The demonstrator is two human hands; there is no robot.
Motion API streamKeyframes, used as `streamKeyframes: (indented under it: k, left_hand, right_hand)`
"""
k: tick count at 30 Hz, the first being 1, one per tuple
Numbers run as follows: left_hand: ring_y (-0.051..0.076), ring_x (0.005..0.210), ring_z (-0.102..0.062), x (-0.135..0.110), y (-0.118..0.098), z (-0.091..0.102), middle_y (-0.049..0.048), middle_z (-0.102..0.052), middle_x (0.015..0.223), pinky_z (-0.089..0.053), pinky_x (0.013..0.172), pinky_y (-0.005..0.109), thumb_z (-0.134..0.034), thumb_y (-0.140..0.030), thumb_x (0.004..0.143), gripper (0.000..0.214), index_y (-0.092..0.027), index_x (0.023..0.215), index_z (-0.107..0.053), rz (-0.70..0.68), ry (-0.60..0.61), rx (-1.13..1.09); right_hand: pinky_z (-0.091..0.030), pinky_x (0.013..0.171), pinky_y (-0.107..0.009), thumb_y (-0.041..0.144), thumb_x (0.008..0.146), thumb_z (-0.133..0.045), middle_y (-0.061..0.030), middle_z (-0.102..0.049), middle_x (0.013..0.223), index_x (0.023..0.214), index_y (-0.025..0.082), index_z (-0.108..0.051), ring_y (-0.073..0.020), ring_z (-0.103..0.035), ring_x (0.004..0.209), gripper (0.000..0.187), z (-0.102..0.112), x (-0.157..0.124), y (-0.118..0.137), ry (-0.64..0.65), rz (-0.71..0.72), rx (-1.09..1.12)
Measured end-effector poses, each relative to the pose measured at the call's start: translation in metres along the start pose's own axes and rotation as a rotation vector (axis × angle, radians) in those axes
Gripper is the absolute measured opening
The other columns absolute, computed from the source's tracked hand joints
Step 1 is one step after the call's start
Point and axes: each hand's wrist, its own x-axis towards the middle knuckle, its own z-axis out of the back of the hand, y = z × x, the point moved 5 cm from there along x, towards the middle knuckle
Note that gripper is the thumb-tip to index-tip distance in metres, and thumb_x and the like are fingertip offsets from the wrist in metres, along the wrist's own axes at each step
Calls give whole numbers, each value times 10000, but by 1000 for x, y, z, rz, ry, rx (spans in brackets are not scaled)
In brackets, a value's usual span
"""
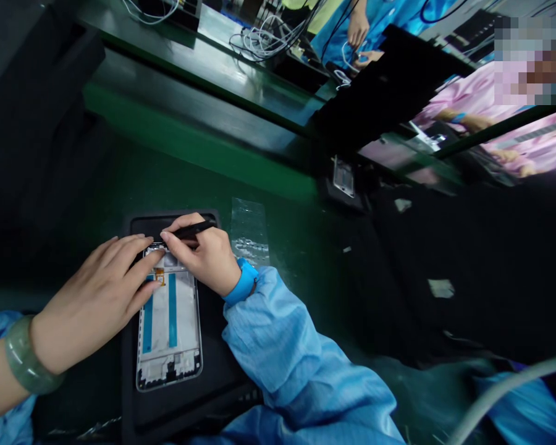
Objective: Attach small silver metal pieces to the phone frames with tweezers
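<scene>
A phone's middle frame (pixel 169 327) lies on a black anti-static mat (pixel 176 221), with white backing, several blue strips and a small orange flex (pixel 160 277). My left hand (pixel 95 300) rests its spread fingers on the frame's upper end, hiding part of it. My right hand (pixel 204 259) pinches black tweezers (pixel 192 232) just above that same end. The tweezer tips are hidden behind my fingers. A transparent plastic film (pixel 249 232) lies on the bench beside the mat, close to my right hand.
A green bench surface (pixel 278 167) runs behind the mat, with another phone frame (pixel 343 176) near a black panel (pixel 384 93). White cables (pixel 269 40) and co-workers' hands and sleeves (pixel 359 28) appear at the top right. A pale cable (pixel 505 395) crosses the lower right.
</scene>
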Motion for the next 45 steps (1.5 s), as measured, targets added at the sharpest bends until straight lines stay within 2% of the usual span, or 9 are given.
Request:
streamKeyframes:
  k: [7, 12, 16, 24, 27, 33, 36, 40, 45]
  left_hand:
    - [302, 1217, -451, 1, -1, 0, 152, -496, 1293, -403, 1008, 501, -388, -361, 927, 423, -144, 1274, -498, -29, -10, 39]
    - [297, 1209, -463, 2, -2, 1, 151, -508, 1284, -405, 1009, 496, -404, -352, 921, 418, -142, 1268, -501, -22, -21, 20]
    - [300, 1205, -466, 2, -2, 2, 150, -512, 1280, -407, 1005, 500, -410, -347, 917, 414, -147, 1267, -502, -25, -18, 22]
    - [291, 1202, -469, 2, -1, 0, 145, -514, 1281, -401, 1012, 497, -410, -352, 919, 417, -143, 1268, -499, -19, -24, 23]
    - [297, 1203, -468, 1, -1, 0, 147, -511, 1285, -403, 1005, 502, -409, -347, 918, 415, -151, 1273, -496, -24, -25, 23]
    - [308, 1207, -466, 2, -1, 1, 157, -511, 1286, -400, 1004, 508, -419, -342, 913, 414, -146, 1269, -501, -29, -29, 18]
    - [307, 1199, -472, 2, -1, 1, 159, -517, 1278, -403, 1002, 510, -414, -342, 915, 417, -136, 1267, -501, -26, -29, 20]
    - [314, 1194, -476, 2, -2, 2, 164, -515, 1278, -406, 996, 516, -414, -345, 915, 421, -140, 1273, -500, -28, -42, 20]
    - [313, 1198, -473, 2, -2, 1, 168, -511, 1280, -401, 1005, 510, -420, -338, 913, 417, -132, 1266, -508, -33, -34, 22]
  right_hand:
    - [-531, 610, -169, 264, 842, -581, 16, -631, 760, 812, 176, -573, -71, -620, 607, 93, 5, 1, -4, -41, -64, -18]
    - [-529, 607, -154, 242, 847, -572, -1, -634, 800, 836, 166, -580, -72, -630, 654, 77, 3, 0, 0, -31, 34, -87]
    - [-533, 626, -162, 244, 852, -565, 1, -640, 815, 830, 173, -577, -75, -634, 668, 75, 5, 0, 0, -41, 34, -93]
    - [-537, 642, -174, 236, 863, -554, -12, -639, 821, 865, 166, -577, -90, -644, 710, 73, 4, 0, 2, -2, 69, -135]
    - [-538, 640, -173, 246, 865, -554, -12, -640, 835, 853, 166, -572, -88, -645, 708, 83, 6, 1, -1, -18, 33, -97]
    - [-548, 641, -194, 278, 873, -539, -13, -645, 851, 879, 181, -577, -98, -645, 708, 104, 3, 1, -2, 57, 2, -95]
    - [-556, 686, -210, 287, 871, -543, -25, -649, 870, 882, 184, -585, -112, -652, 752, 112, 4, 0, 0, 27, 22, -111]
    - [-559, 650, -217, 311, 870, -540, -29, -645, 895, 877, 187, -580, -113, -651, 728, 131, 10, 0, -3, -54, -55, -62]
    - [-537, 608, -188, 282, 870, -538, -8, -640, 857, 862, 187, -578, -91, -633, 678, 104, 6, 0, -2, 40, -11, -61]
